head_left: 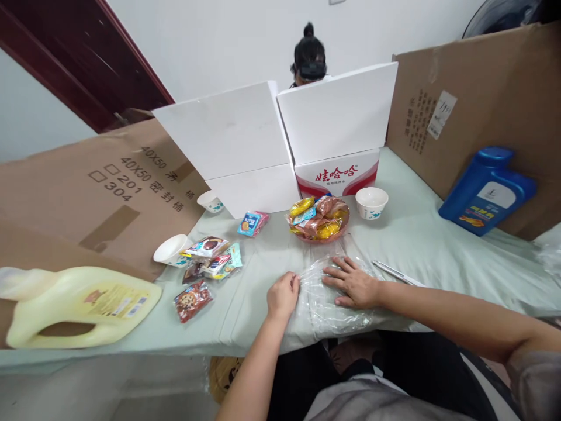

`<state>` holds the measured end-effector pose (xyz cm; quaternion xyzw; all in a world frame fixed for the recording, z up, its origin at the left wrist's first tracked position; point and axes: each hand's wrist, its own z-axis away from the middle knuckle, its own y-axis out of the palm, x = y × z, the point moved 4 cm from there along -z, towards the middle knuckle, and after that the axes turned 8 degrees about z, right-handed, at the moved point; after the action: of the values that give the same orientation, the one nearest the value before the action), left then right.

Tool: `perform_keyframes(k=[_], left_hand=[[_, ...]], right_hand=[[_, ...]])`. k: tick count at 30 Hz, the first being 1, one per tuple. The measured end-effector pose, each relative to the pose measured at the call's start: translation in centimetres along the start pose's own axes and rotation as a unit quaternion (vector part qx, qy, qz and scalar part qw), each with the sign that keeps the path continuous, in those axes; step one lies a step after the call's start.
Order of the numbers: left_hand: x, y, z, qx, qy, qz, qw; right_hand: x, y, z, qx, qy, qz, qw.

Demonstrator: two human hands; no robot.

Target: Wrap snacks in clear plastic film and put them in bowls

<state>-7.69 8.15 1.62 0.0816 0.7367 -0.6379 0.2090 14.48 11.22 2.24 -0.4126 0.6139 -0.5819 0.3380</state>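
3 paper bowls [371, 202], 2 jugs [486, 190], 1 clear bag [326, 292], 1 snack plate [319, 219], approx. 6 loose snack pkts [193, 299].

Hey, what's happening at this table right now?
A person seated at the table is handling a clear plastic bag lying flat near the front edge. The left hand pinches the bag's left edge, and the right hand rests flat on top of it. Just beyond sits a plate of wrapped snacks, with more snack packets loose to the left, a few white bowls about, and a pen to the right.
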Motion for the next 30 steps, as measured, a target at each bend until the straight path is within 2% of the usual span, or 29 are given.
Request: perform_keyframes(k=[2, 3, 5, 7, 8, 9, 10, 12, 14, 15, 18, 20, 22, 24, 26, 28, 30], left_hand=[[0.8, -1.5, -0.8, -0.013, -0.029, 0.013, 0.999], [1.1, -2.5, -1.1, -0.049, -0.043, 0.015, 0.998], [1.2, -4.8, -1.4, -0.170, -0.042, 0.008, 0.985], [0.3, -6.1, -0.6, -0.267, 0.015, 0.008, 0.963], [-0.6, -6.1, 0.2, -0.274, 0.064, 0.015, 0.960], [-1.7, -5.7, 1.0, -0.244, 0.125, 0.027, 0.961], [-2.8, -4.9, 2.1, -0.184, 0.191, 0.039, 0.963], [-4.7, -2.6, 4.5, -0.016, 0.311, 0.053, 0.949], [-5.3, -0.6, 6.9, 0.098, 0.364, 0.041, 0.925], [-5.0, 0.0, 7.7, 0.122, 0.369, 0.031, 0.921], [-3.3, 0.4, 9.0, 0.109, 0.357, 0.022, 0.928], [-2.0, -0.1, 9.3, 0.080, 0.350, 0.042, 0.933], [-1.2, -0.7, 9.4, 0.057, 0.345, 0.077, 0.933], [-0.7, -1.3, 9.5, 0.055, 0.339, 0.122, 0.931], [-0.3, -1.8, 9.5, 0.067, 0.324, 0.172, 0.928], [0.1, -2.3, 9.5, 0.080, 0.289, 0.219, 0.929], [0.5, -2.8, 9.3, 0.095, 0.239, 0.254, 0.933]], right_hand=[[-0.5, 1.1, 1.6, 0.011, 0.106, 0.005, 0.994], [-0.7, 1.3, 2.2, 0.019, 0.143, 0.008, 0.989], [-0.9, 1.4, 2.7, 0.031, 0.191, 0.012, 0.981], [-0.6, 1.4, 2.7, 0.038, 0.215, 0.012, 0.976], [-0.5, 1.4, 2.7, 0.041, 0.228, 0.013, 0.973], [-0.3, 1.4, 2.6, 0.044, 0.240, 0.014, 0.970], [-0.2, 1.5, 2.6, 0.048, 0.252, 0.015, 0.966], [-0.1, 1.6, 2.8, 0.056, 0.272, 0.019, 0.960], [-0.5, 1.5, 3.3, 0.056, 0.298, 0.028, 0.953], [-0.8, 1.3, 3.7, 0.052, 0.312, 0.037, 0.948], [-2.0, 0.0, 5.2, 0.014, 0.350, 0.075, 0.934], [-2.3, -1.1, 6.3, -0.027, 0.334, 0.070, 0.939], [-1.8, -1.9, 7.1, -0.045, 0.247, 0.014, 0.968], [-0.3, -2.2, 7.9, -0.020, 0.112, -0.067, 0.991], [1.2, -2.1, 9.0, 0.013, 0.015, -0.127, 0.992], [2.2, -2.2, 9.9, 0.013, -0.007, -0.163, 0.987], [2.7, -2.7, 10.6, -0.005, 0.008, -0.203, 0.979]])
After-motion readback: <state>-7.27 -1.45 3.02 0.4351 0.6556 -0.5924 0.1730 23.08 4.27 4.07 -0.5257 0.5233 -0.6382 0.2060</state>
